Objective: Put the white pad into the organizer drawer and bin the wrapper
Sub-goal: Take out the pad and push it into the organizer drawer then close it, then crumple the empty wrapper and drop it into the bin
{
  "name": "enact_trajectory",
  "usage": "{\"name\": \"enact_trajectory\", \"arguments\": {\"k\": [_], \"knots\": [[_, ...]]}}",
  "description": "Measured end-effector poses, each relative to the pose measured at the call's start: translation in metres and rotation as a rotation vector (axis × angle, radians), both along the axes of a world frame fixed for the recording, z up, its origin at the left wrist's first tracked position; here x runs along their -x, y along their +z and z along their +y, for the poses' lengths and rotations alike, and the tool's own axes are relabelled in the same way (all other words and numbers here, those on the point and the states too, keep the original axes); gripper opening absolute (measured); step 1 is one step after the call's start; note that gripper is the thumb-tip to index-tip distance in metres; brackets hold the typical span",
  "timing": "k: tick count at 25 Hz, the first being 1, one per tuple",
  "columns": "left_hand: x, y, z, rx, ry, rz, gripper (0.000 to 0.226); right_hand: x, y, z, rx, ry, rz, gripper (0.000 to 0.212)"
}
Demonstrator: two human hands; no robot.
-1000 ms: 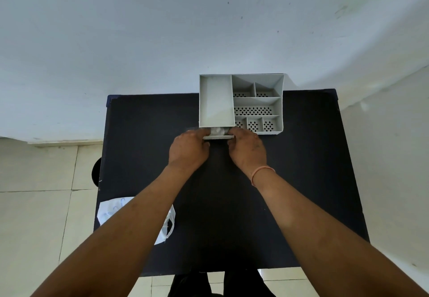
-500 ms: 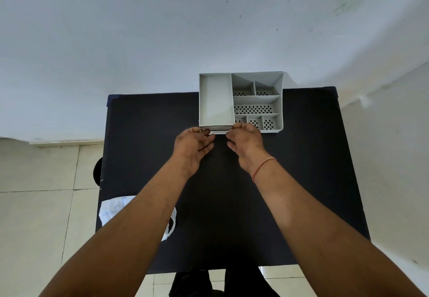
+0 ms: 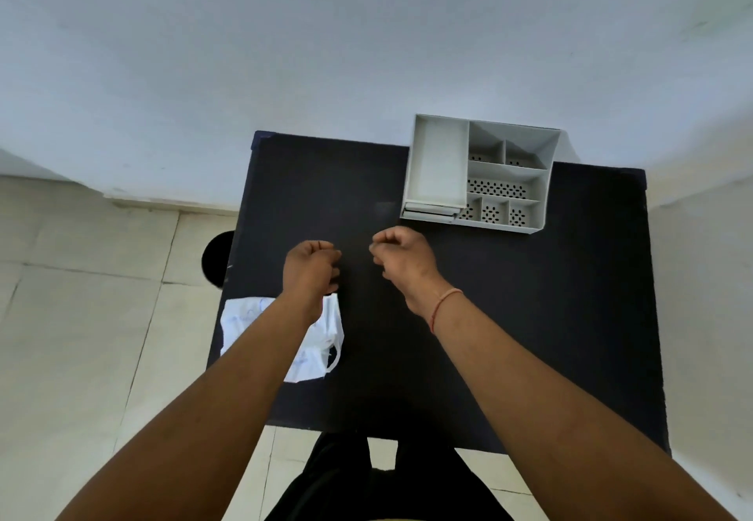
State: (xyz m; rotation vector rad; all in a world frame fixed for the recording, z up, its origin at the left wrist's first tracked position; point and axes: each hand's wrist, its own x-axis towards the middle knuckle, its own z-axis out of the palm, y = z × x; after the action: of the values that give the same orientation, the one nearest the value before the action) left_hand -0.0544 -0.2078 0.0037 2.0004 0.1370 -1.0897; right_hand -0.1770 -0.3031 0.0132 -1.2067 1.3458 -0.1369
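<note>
A grey organizer [image 3: 438, 162] with several compartments stands at the far right part of the black table [image 3: 529, 317]. Its drawer front [image 3: 430, 213] sits nearly flush under the long left compartment. No white pad is visible. My left hand [image 3: 311, 270] and my right hand [image 3: 401, 258] hover over the table, nearer than the organizer, both with fingers curled in and nothing visible in them. A white plastic bag [image 3: 326, 329] lies at the table's near left edge, partly hidden under my left forearm.
A dark round object [image 3: 216, 258] sits on the tiled floor just left of the table. A pale wall rises behind the table. My legs in dark trousers [image 3: 383, 480] are at the table's near edge.
Both hands have left the drawer front and drawn back toward me with fingers curled. The drawer went from slightly pulled out to nearly shut. The view has swung to the left.
</note>
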Motion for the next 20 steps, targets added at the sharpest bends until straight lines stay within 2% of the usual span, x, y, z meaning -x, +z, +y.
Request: {"name": "enact_trajectory", "arguments": {"k": [3,6,10,12,13,15,17,18,20], "knots": [[-0.020,-0.001,0.047,-0.100,-0.007,-0.120,0.003,-0.025,-0.002,0.028,0.081,0.229,0.048,0.015],[-0.045,-0.002,0.094,-0.178,-0.001,-0.173,0.011,-0.050,-0.009,0.053,0.178,0.505,0.099,0.028],[-0.066,-0.013,0.141,-0.319,-0.087,-0.163,0.039,-0.082,-0.034,0.081,0.325,0.949,0.351,0.061],[-0.068,-0.021,0.155,-0.353,-0.168,-0.128,0.057,-0.089,-0.044,0.093,0.377,1.117,0.513,0.064],[-0.069,-0.026,0.162,-0.349,-0.193,-0.115,0.065,-0.090,-0.050,0.099,0.396,1.175,0.560,0.057],[-0.071,-0.030,0.174,-0.329,-0.217,-0.101,0.075,-0.091,-0.053,0.107,0.410,1.202,0.557,0.036],[-0.074,-0.028,0.181,-0.301,-0.276,-0.134,0.079,-0.093,-0.047,0.109,0.338,1.117,0.465,0.020],[-0.077,-0.024,0.180,-0.283,-0.338,-0.166,0.080,-0.095,-0.041,0.109,0.250,1.033,0.394,0.016],[-0.087,-0.011,0.173,-0.177,-0.458,-0.183,0.087,-0.103,-0.020,0.108,-0.079,0.748,0.218,0.015]]}}
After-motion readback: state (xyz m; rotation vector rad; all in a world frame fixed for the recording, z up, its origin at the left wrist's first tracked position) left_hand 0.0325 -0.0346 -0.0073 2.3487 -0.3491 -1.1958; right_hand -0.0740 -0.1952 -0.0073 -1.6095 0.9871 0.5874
